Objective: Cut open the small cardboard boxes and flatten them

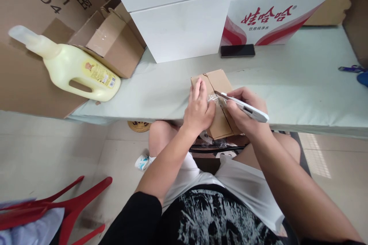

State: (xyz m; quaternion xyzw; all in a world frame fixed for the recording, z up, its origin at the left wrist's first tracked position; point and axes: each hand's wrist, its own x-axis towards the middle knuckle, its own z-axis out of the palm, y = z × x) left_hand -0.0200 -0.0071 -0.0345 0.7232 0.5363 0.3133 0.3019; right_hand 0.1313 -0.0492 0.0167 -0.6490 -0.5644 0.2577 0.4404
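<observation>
Table (pixel 293 65) first: you sit at its near edge, and a pale green cloth (pixel 316 99) covers it.

"Beyond your work, white cartons (pixel 184 26) stand stacked, one printed with red lettering. And the box (pixel 217 124) under your hands, how does it look?"

"Small and plain brown. Its two flaps meet along a dark seam that runs slantwise between your hands, and the far end of that seam shows a ragged nick. It lies at the table's near edge, its close end sticking out past it."

"Where is your left hand (pixel 198 111)?"

"Laid over the flap on your left, fingers straight and together, released rather than clenched, with the thumb set apart near the seam."

"And your right hand (pixel 253 98)?"

"Your fingers there are grasping a white cutter (pixel 243 105). It slants over the right flap, its butt end toward your right."

"Anything smaller?"

"Clear tape (pixel 213 98), crumpled and shiny, bunched at the seam beside your left thumb. Smallest is the dark blade (pixel 219 93) of your cutter, tip at the seam; whether it pierces the cardboard, I cannot tell."
</observation>
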